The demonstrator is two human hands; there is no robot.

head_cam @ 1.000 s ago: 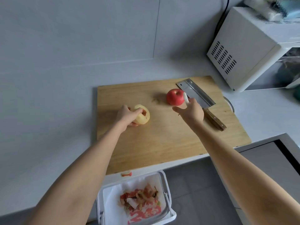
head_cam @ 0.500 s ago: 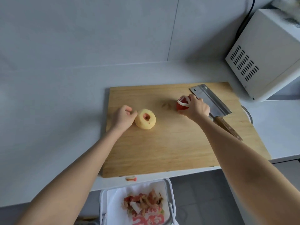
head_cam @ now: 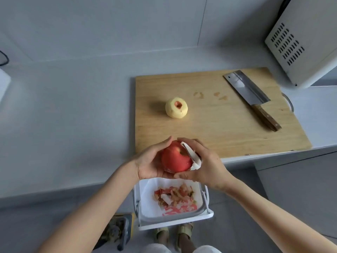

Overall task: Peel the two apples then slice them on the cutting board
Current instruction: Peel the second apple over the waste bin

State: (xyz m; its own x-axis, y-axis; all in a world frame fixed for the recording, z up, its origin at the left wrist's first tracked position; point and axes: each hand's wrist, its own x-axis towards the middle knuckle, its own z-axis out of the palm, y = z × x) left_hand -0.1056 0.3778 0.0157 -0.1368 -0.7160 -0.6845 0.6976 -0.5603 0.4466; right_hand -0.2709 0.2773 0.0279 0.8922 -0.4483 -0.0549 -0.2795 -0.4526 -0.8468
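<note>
One peeled apple (head_cam: 176, 108) lying on the cutting board (head_cam: 218, 136). Other, red apple (head_cam: 174, 158), skin whole, cupped in left hand (head_cam: 149, 163) above the peel bin (head_cam: 175, 223); right hand (head_cam: 209, 167) gripping white peeler (head_cam: 190, 154) against it. Slicing not yet begun, cleaver (head_cam: 246, 88) lying unused.

Soft, even light filled the fairly bright scene. The peeled apple (head_cam: 176, 108) cast a faint shadow leftward on the cutting board (head_cam: 218, 132). Wide-angle distortion bowed the edge of the counter (head_cam: 73, 125); details looked slightly soft.

Showing two apples, peeled apple (head_cam: 176, 107) mid-frame and red apple (head_cam: 174, 158) below; one cleaver (head_cam: 246, 90), one peeler (head_cam: 191, 155), one cutting board (head_cam: 218, 136), one bin (head_cam: 175, 222).
</note>
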